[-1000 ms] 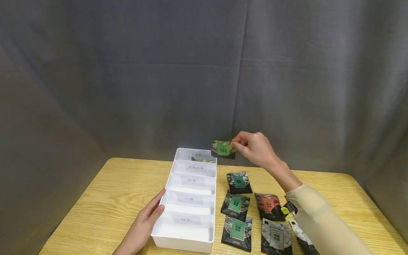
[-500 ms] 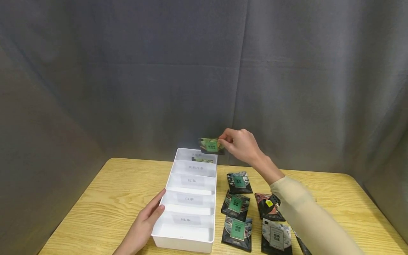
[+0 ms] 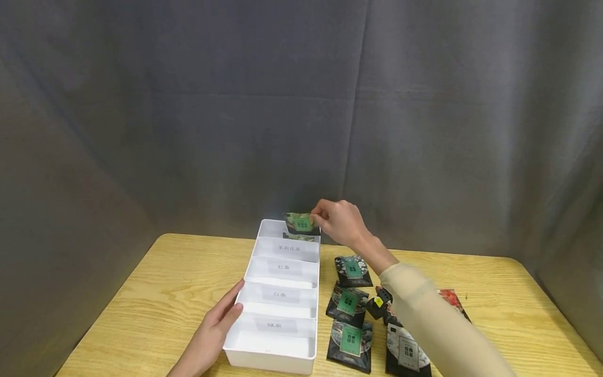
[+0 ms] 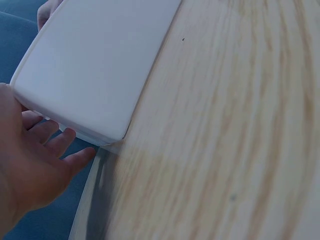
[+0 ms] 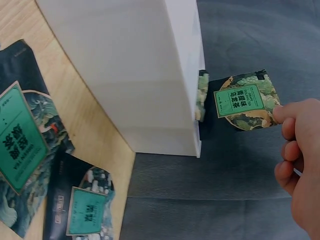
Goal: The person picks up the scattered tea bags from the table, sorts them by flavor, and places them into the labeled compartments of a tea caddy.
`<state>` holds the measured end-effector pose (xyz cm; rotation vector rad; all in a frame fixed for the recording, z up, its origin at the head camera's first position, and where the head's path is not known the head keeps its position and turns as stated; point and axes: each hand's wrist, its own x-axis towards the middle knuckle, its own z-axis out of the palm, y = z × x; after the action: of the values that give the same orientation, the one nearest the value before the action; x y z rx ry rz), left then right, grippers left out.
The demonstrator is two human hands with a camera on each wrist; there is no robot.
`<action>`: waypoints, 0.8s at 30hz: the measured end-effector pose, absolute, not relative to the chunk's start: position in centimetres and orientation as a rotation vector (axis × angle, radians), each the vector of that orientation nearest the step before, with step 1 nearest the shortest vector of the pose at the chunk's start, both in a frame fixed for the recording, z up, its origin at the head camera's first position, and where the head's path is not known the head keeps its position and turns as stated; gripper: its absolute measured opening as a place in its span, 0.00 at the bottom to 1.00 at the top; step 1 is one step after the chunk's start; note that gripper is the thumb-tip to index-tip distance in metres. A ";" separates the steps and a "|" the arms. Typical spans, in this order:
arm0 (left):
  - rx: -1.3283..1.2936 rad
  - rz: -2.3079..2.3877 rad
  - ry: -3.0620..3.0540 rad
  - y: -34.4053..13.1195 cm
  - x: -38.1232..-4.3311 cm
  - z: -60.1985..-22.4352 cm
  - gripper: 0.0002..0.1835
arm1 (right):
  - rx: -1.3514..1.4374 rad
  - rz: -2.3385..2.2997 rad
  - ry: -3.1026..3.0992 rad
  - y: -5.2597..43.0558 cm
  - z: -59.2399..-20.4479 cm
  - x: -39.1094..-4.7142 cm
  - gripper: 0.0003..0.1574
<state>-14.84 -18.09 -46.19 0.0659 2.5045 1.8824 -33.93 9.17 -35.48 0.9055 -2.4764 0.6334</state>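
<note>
My right hand (image 3: 341,222) pinches a green-and-black tea sachet (image 3: 301,224) by its edge, over the far compartment of a white divided box (image 3: 270,361). In the right wrist view, the sachet's green label (image 5: 240,101) reads as oolong tea, and thumb and fingers of the right hand (image 5: 305,150) grip its edge. Another green sachet (image 3: 299,237) stands partly hidden inside that far compartment. Against the box's left side rests my left hand (image 3: 209,330), thumb and index tips at the rim. The left wrist view has its relaxed fingers (image 4: 60,142) beside the box wall (image 4: 95,65).
Right of the box lie three green-labelled sachets (image 3: 350,343) in a column. A grey-labelled sachet (image 3: 408,353) and a red one (image 3: 451,297) lie farther right, partly under the sleeve (image 3: 438,314). Labels (image 3: 280,294) mark the compartments. A grey curtain (image 3: 235,131) hangs behind the table.
My right hand has carried the sachet leftward, then a little down, from right of the box to over its far compartment. The left hand has stayed put.
</note>
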 end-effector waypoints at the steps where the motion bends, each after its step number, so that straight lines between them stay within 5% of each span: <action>1: 0.064 1.878 2.510 -18.1 -14.8 -46.2 0.27 | 0.901 0.633 -2.481 9.1 -35.7 -34.0 0.06; 24: 0.027 1.890 2.485 -17.9 -14.3 -46.1 0.26 | 0.797 0.655 -2.571 8.3 -39.1 -33.7 0.06</action>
<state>-14.34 -17.92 -46.11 0.0272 2.4846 1.8900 -33.68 8.34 -39.12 0.7968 -2.5714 0.6546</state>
